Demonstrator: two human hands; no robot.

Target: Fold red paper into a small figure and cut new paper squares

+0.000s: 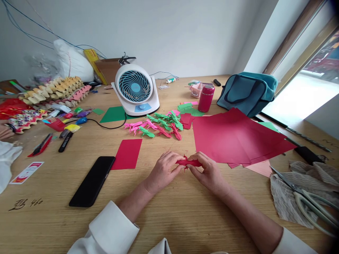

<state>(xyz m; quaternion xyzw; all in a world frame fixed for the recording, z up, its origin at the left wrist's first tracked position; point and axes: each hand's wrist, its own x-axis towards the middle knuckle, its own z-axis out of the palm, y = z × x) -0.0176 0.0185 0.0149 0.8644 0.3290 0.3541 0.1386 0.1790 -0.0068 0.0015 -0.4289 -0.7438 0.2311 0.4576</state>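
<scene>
A small folded red paper figure [188, 162] is pinched between both my hands just above the wooden table [169, 218]. My left hand [163, 171] grips its left end with curled fingers. My right hand [209, 173] grips its right end the same way. Beyond my hands lies a row of finished pink, green and red folded paper figures [156, 126]. A stack of large red paper sheets [235, 137] lies to the right, and a small red rectangle of paper [127, 153] to the left.
A black phone [92, 180] lies left of my hands. A white desk fan [135, 88], a red bottle [206, 98] and a teal bag [247, 92] stand at the back. Scissors [304, 195] rest on a cloth at the right. Pens, a cutter and paper crafts crowd the left.
</scene>
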